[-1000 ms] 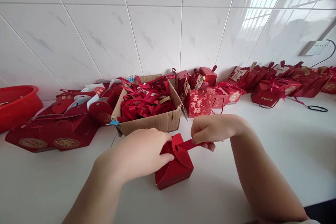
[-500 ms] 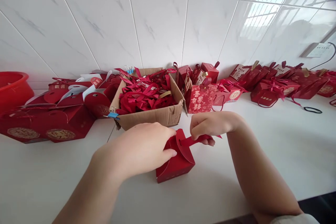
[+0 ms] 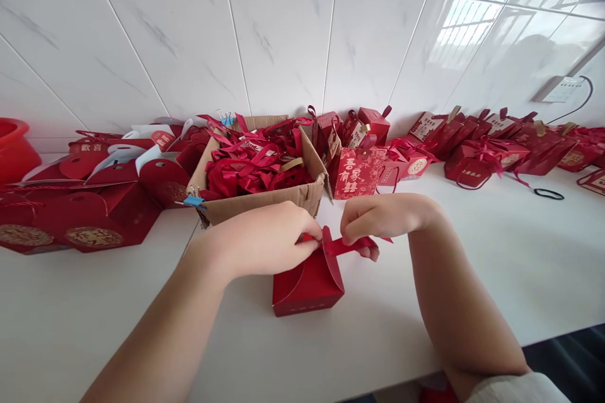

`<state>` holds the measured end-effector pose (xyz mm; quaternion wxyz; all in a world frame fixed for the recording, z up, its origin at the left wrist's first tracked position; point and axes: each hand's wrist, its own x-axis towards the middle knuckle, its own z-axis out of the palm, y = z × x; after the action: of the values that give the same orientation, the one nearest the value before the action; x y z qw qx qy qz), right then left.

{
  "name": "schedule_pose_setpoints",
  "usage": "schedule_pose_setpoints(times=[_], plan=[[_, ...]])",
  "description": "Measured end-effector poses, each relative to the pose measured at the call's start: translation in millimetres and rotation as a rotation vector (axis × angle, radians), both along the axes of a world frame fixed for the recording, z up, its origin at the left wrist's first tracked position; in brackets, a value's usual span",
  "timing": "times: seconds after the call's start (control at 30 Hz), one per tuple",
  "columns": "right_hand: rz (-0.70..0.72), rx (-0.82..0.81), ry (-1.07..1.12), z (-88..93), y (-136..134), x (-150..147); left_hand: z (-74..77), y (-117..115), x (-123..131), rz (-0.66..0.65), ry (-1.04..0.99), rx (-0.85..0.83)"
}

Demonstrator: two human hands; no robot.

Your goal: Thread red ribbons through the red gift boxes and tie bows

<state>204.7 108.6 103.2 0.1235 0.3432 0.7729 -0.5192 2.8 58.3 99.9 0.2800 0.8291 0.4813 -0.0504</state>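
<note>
A small red gift box (image 3: 309, 289) stands on the white counter in front of me, its curved flaps brought up at the top. At those flaps, the thumb and fingers of my left hand (image 3: 283, 236) are pinched together; the exact spot they grip is partly hidden. A red ribbon (image 3: 341, 245) runs through a hole in the right flap. My right hand (image 3: 371, 220) is closed around that ribbon to the right of the box, pulling it nearly straight, with a loose end showing past the fingers.
Behind the box is a cardboard carton (image 3: 259, 204) full of red ribbons (image 3: 258, 167). Red boxes with raised flaps (image 3: 113, 214) crowd the left, near a red tub (image 3: 12, 151). Tied gift boxes (image 3: 362, 173) line the tiled wall (image 3: 278, 31); a black loop (image 3: 548, 194) lies at right.
My left hand has shifted from lying over the box's side to pinching at its upper flaps. The right hand keeps its hold on the ribbon. The view has turned slightly.
</note>
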Motion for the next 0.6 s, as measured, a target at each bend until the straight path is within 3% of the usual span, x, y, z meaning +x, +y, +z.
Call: schedule_pose_setpoints(times=[0.17, 0.3, 0.4, 0.47, 0.6], plan=[[0.05, 0.051, -0.041, -0.4, -1.0, 0.6, -0.6, 3.2, 3.2, 0.02, -0.018, -0.006], [0.13, 0.281, -0.046, 0.9, -1.8, 7.0, 1.0, 2.1, 3.2, 0.035, -0.069, 0.06], [0.061, 0.433, -0.037, 3.3, -2.3, 11.2, 3.3, -0.3, 0.4, 0.049, -0.101, 0.109], [0.027, 0.486, 0.031, 3.0, -2.1, 11.2, 6.4, -2.6, -0.7, 0.053, -0.134, 0.134], [0.096, 0.462, 0.306, -2.8, 0.3, 4.0, 16.0, -8.6, 2.1, 0.094, -0.248, 0.207]])
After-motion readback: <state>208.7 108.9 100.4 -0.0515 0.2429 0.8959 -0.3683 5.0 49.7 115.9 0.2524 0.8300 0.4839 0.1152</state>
